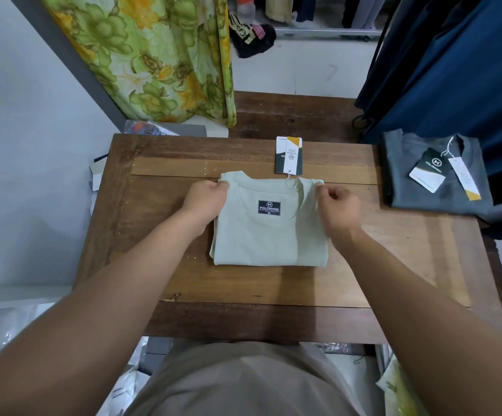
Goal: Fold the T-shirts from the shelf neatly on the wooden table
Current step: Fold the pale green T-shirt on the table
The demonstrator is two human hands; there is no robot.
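Now left hand (204, 199) pinches T-shirt (261, 235)

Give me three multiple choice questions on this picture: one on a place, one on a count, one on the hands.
1. Where is the grey T-shirt? A) table's far right corner B) floor C) in a hand
2. Folded T-shirts on the wooden table? A) one B) two C) four
3. The left hand and right hand: A) idle B) pinching the pale green T-shirt's top corners C) flat on the table
1A, it lies there; 2B, grey and pale green; 3B, each hand grips a corner.
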